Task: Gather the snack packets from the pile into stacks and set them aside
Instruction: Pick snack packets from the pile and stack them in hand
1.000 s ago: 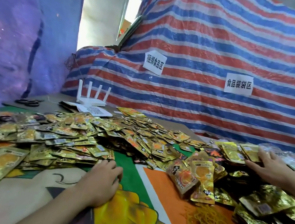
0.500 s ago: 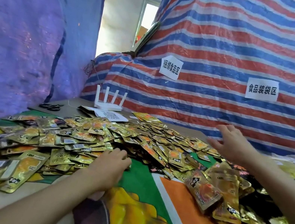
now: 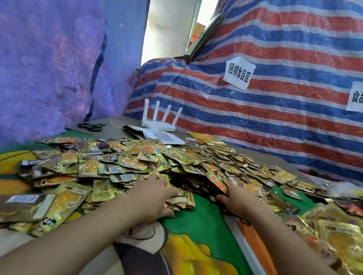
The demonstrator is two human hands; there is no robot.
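Head view: I look down along my two bare forearms at the table.
Pile [image 3: 171, 160]: gold and orange packets heaped across the middle of the cloth [image 3: 200, 245], from the near left to the far side.
Left hand [image 3: 153, 196]: at the pile's near edge, with fingers curled over a small stack [image 3: 182, 201] and the thumb beneath it, gripping it.
Stack: a few packets lying flat together. Their ends stick out to the right of my fingers and touch the pile's edge, over the green part of the cloth.
Right hand [image 3: 240, 196]: near the left one, with a strip of green cloth between them. The fingers are pushed into the pile under an orange packet [image 3: 217, 182] and are hidden, so I cannot tell whether they grip or lie flat.
Right heap [image 3: 340, 235]: more packets, beside my right forearm.
Router [image 3: 158, 123]: white, with four aerials upright, behind the pile.
Sheet [image 3: 163, 137]: white paper with a QR code, just in front of the router.
Scissors [image 3: 92, 126]: black handles, at the far left, apart from the pile.
Tarp [image 3: 299, 124]: red, white and blue stripes behind the table, with two white labels [image 3: 238, 73] in Chinese characters on it.
Drape [image 3: 35, 39]: blue, hanging at the left.
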